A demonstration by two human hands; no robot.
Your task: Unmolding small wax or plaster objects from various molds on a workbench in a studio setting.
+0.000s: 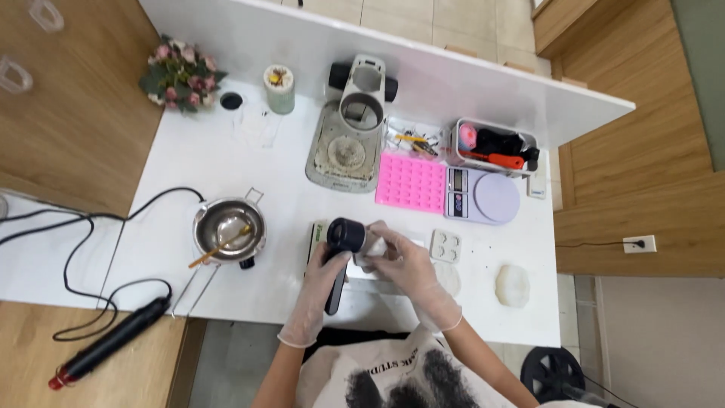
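Near the front edge of the white worktop [226,159], a little right of its middle, the left hand [321,283], in a thin clear glove, is wrapped shut around the handle of a small black long-handled pot [344,240]. The pot's round bowl lies away from the person and its handle, the long axis, runs back toward the front edge and the body. The right hand [404,266], also gloved, is just beside the bowl on its right, fingers pinched on a white wad of paper or cloth [371,248] that touches the pot's side; how tightly it is held I cannot tell. Both hands are over a flat white slab or board [377,273]. To the left stands a round steel melting pot [228,229] with a wooden stick in it, near but apart. Behind, toward the back edge, lie a pink silicone mould tray [411,182] and a grey digital scale with a round plate [483,197]. A small white four-cavity mould [445,245] sits just right of the right hand. Nothing stands between the hands and the pot.
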